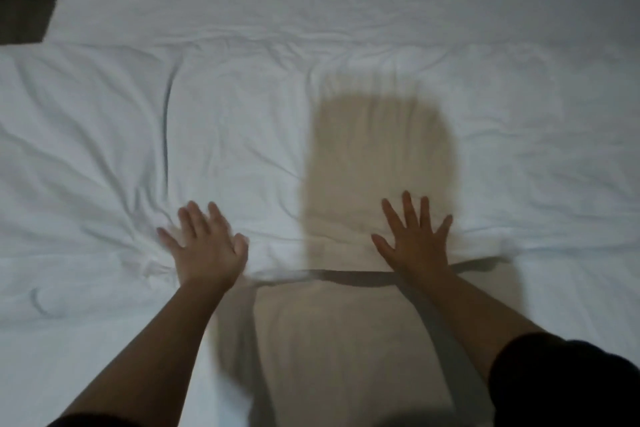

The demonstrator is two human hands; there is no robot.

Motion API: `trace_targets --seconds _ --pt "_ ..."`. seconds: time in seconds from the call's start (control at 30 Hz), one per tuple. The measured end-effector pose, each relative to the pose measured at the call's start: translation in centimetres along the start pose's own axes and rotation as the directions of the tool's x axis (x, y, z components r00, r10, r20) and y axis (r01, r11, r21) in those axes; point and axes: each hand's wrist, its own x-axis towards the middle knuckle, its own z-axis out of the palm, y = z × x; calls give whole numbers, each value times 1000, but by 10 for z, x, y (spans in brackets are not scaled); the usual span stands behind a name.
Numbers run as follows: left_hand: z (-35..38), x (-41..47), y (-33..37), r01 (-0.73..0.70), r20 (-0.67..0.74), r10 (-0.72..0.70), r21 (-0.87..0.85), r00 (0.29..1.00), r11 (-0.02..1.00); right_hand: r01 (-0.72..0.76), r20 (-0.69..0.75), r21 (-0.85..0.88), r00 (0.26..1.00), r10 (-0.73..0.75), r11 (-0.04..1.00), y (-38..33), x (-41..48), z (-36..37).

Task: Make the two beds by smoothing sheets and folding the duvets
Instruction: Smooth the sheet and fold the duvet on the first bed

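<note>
Both the left hand (204,246) and right hand (417,239) lie flat with fingers spread, gripping nothing, on a rumpled white duvet (104,149) across the bed, near its folded edge; firm, even outward strokes would likely flatten the creases best.

**Dark sleeves, bare forearms**

The right arm (474,315) is bare from the wrist well up the forearm, where a plain black sleeve (561,385) begins with a rounded, bunched edge. The left arm (162,340) is bare too. Only a sliver of its dark sleeve edge (86,422) shows at the bottom corner. The left hand (204,246) looks blurred, and the right hand (415,239) is sharper.
</note>
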Motion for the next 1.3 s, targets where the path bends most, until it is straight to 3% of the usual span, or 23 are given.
trace_targets --seconds 0.1,0.27,0.47,0.77,1.03,1.3 --pt "-17 -18 54 -221 -67 219 -24 973 975 -27 -47 9 999 27 1000 26 -5 -13" --pt "-36 -44 170 -390 -90 394 64 915 919 -81 -50 34 995 82 996 119 -16 -19" --pt "-51 -99 332 -476 -57 486 129 872 870 -101 7 50 995 101 994 281 -44 -17" --pt "-87 -187 562 -569 -112 580 119 807 814 -155 -63 43 985 158 987 512 -83 -46" --pt "-109 -197 677 -660 -115 680 173 724 731 -241 -43 83 968 245 967 611 -82 -49" --pt "-115 -166 752 -688 -50 700 147 713 711 -293 10 81 956 293 953 679 -41 -54"
